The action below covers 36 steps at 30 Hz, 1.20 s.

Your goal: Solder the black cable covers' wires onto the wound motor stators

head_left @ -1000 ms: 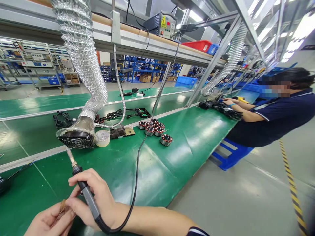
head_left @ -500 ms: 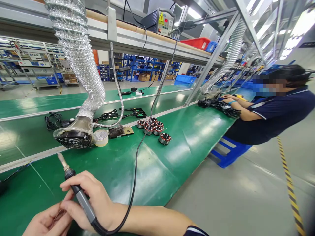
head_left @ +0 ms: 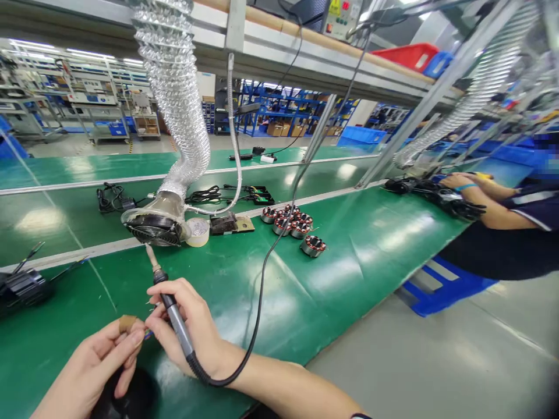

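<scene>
My right hand [head_left: 192, 326] is clenched around the grip of a soldering iron [head_left: 173, 317], its tip pointing forward over the green bench mat [head_left: 349, 273]. Just beside it, my left hand [head_left: 98, 361] pinches a small tan piece [head_left: 127, 323] between thumb and fingers, above a dark rounded object [head_left: 124, 398] I cannot identify.

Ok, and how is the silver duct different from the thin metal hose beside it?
The duct is far wider than the hose, and coarsely ribbed where the hose looks finely ribbed. The duct ends in a clear hood; the hose curves down beside it. Both are silvery.
</scene>
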Motion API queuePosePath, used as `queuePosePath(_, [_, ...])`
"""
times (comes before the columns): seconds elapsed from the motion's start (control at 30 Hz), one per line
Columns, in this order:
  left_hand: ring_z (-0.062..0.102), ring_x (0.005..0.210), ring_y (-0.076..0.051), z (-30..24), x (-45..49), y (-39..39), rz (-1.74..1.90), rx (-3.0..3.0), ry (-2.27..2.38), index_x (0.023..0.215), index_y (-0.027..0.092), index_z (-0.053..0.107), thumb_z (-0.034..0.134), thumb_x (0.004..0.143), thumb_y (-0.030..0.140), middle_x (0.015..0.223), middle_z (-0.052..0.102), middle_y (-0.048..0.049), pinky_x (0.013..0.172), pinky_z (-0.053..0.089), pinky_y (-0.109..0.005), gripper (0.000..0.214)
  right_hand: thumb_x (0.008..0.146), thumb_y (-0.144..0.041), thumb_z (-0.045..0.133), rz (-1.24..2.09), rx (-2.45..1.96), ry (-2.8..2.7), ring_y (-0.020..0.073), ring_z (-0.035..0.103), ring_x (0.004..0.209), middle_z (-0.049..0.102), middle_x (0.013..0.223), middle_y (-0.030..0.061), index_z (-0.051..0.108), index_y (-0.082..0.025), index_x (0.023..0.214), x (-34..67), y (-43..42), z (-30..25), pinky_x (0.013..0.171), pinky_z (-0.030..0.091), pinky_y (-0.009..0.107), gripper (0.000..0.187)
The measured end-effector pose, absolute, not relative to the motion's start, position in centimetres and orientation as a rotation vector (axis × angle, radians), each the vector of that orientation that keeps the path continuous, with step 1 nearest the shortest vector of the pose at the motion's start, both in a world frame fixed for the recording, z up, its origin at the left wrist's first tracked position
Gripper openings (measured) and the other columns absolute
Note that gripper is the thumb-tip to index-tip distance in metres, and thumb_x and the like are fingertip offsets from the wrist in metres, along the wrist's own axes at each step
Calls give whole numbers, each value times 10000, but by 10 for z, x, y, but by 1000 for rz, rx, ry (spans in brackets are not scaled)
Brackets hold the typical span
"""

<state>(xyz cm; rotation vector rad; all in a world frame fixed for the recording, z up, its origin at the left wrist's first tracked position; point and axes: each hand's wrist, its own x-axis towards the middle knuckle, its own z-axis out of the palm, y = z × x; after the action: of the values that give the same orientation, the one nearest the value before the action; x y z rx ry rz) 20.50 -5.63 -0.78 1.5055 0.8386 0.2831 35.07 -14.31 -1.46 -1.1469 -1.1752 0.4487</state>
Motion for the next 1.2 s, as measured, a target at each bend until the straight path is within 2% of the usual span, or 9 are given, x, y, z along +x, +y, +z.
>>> queuePosePath(0.1, [315, 454, -94, 0, 210, -59, 308, 1496, 877, 795, 168, 636, 653, 767, 582, 434, 414, 69, 488, 297, -199, 416, 832, -101, 558, 396, -1190, -1240, 113, 602, 793, 536, 1067, 49, 550, -232, 1203, 351, -145, -16, 779, 540, 251, 394])
queuePosePath(0.3, [231, 405, -48, 2, 216, -52, 444, 1448, 967, 712, 156, 574, 697, 719, 521, 470, 346, 97, 430, 139, -200, 385, 894, -120, 517, 322, -1233, -1276, 137, 603, 846, 565, 1022, 58, 576, -217, 1190, 358, -142, -17, 806, 521, 271, 317])
queuePosePath(0.43, [250, 401, -47, 2, 220, -44, 466, 1456, 985, 732, 148, 580, 697, 706, 507, 482, 363, 92, 421, 143, -200, 379, 944, -253, 527, 327, -1297, -1162, 134, 626, 774, 642, 905, 40, 625, -215, 1162, 370, -142, -11, 741, 527, 256, 242])
queuePosePath(0.57, [251, 395, -51, 2, 223, -33, 413, 1472, 987, 719, 149, 576, 696, 699, 494, 463, 348, 98, 412, 148, -200, 366, 959, -364, 476, 358, -1359, -1044, 126, 588, 578, 628, 674, 18, 678, -182, 933, 378, -146, -11, 565, 503, 237, 274])
queuePosePath(0.67, [254, 389, -51, 0, 223, -29, 408, 1485, 983, 723, 150, 579, 695, 701, 481, 461, 352, 99, 409, 149, -200, 352, 953, -377, 451, 372, -1320, -1039, 132, 572, 523, 586, 576, 5, 666, -183, 821, 378, -147, -14, 504, 482, 237, 319])
queuePosePath(0.9, [260, 386, -54, 0, 223, -30, 423, 1518, 978, 718, 146, 593, 677, 718, 480, 439, 362, 94, 413, 146, -203, 344, 950, -383, 445, 393, -1318, -1103, 139, 563, 477, 527, 492, -15, 669, -200, 816, 375, -148, -17, 453, 452, 233, 319])
queuePosePath(1.2, [249, 391, -54, 0, 224, -30, 428, 1513, 968, 707, 157, 555, 676, 715, 505, 433, 344, 102, 416, 138, -208, 368, 951, -439, 450, 494, -1301, -986, 85, 460, 360, 539, 471, -30, 651, -167, 821, 371, -144, -19, 391, 399, 193, 362])
